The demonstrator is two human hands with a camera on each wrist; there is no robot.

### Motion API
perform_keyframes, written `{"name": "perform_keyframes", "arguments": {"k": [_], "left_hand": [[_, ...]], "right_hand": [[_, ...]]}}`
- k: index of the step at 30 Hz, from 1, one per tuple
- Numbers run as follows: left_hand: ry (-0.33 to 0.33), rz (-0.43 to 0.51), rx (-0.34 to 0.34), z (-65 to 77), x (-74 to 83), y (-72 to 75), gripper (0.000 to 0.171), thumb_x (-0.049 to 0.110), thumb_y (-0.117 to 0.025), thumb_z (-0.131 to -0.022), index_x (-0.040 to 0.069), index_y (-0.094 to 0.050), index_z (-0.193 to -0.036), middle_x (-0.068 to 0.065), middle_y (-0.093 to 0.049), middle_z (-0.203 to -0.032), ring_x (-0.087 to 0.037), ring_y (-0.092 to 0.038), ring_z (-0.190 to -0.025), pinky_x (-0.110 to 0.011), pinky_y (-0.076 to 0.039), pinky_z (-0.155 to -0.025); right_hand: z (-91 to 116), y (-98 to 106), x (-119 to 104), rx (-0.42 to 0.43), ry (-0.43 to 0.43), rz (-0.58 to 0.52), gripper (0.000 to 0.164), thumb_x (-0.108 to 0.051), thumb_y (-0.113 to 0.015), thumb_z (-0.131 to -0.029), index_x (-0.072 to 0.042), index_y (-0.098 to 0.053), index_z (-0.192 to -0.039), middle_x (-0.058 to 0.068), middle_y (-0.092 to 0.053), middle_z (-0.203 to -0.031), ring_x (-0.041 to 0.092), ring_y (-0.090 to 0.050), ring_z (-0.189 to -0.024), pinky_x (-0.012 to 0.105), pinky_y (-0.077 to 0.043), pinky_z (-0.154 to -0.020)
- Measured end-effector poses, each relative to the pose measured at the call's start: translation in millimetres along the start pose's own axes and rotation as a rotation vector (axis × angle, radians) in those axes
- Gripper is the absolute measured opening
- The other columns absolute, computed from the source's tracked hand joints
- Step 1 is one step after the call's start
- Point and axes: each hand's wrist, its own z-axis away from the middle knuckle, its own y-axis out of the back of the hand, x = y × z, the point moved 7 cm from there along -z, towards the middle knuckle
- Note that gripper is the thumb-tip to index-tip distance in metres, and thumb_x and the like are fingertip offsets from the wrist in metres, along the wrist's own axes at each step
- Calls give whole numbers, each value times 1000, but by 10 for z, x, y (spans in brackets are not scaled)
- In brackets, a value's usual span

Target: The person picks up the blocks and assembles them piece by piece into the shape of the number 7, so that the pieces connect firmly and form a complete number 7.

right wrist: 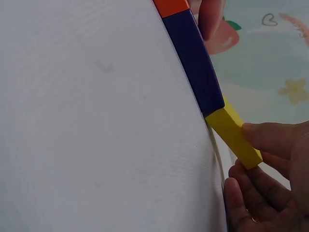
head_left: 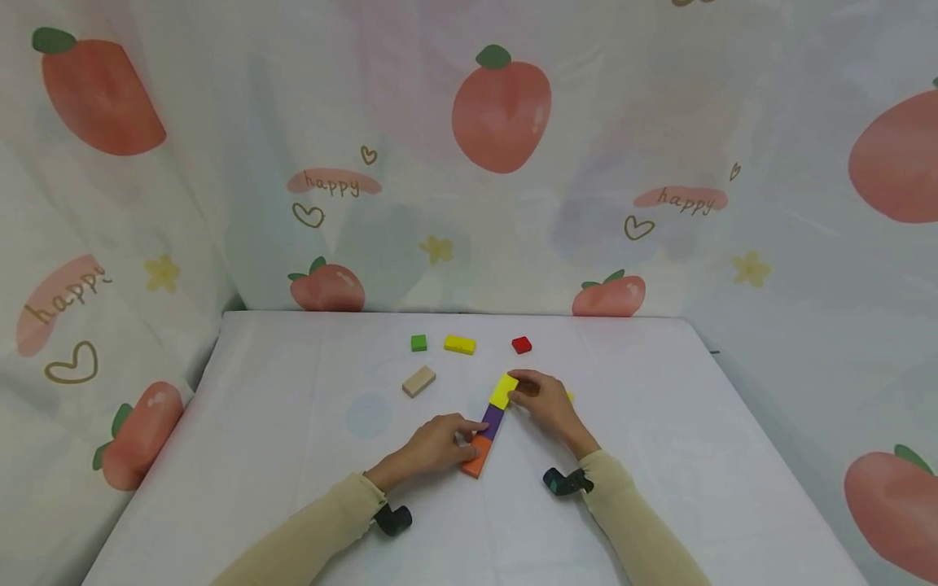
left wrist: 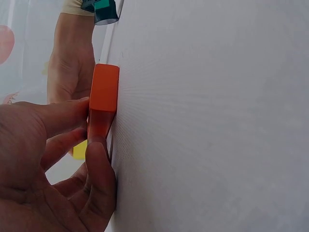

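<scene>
An orange block (head_left: 477, 456), a purple block (head_left: 491, 422) and a yellow block (head_left: 503, 391) make one slanting row on the table. My left hand (head_left: 438, 443) holds the orange block at its left side, with one finger reaching over the purple one. The right hand (head_left: 544, 400) pinches the yellow block at its far end. In the right wrist view this yellow block (right wrist: 235, 137) meets the purple block (right wrist: 194, 60) at one end and tilts up from the table at the other. Part of the orange block (left wrist: 105, 89) is hidden by left-hand fingers in the left wrist view.
Behind the row lie a green block (head_left: 418, 343), a second yellow block (head_left: 460, 344), a red block (head_left: 522, 345) and a bare wooden block (head_left: 418, 382). Another yellow piece (head_left: 570, 396) shows partly behind the right hand. A printed cloth wall (head_left: 410, 277) stands at the table's back edge.
</scene>
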Motion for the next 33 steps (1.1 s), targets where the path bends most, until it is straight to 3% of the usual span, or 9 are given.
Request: {"name": "perform_keyframes", "arguments": {"k": [6,14,25,33], "left_hand": [[12,7,-3,10,12,0,47,28,-73,-89,31,-61,-134,5,-64,-103,-7,-52,-78,-21,-45,-67],[3,10,1,22,16,1,46,28,-73,-89,31,-62,-134,4,-65,-103,-7,-52,-80,-22,-44,-66],[28,24,-4,8,-1,2,47,30,-73,-89,33,-61,-134,5,-65,-104,-8,-53,-78,-22,-45,-67],[4,4,-1,28,31,13,47,29,-73,-88,31,-62,-134,3,-66,-104,-7,-53,-78,-22,-45,-67]], "right_hand": [[10,-27,-13,-24,-2,43,46,-22,-73,-89,-17,-62,-133,5,-64,-122,21,-56,-102,37,-49,-91],[18,-40,-11,-46,-12,65,43,-22,-73,-88,-19,-63,-130,3,-64,-125,23,-56,-115,46,-44,-106],[-1,-55,-1,-58,-11,66,38,-22,-72,-90,-19,-64,-127,2,-63,-125,22,-55,-114,45,-43,-107],[1,-73,9,-68,-16,55,38,-22,-71,-90,-20,-64,-128,3,-63,-122,22,-55,-111,44,-45,-104]]}}
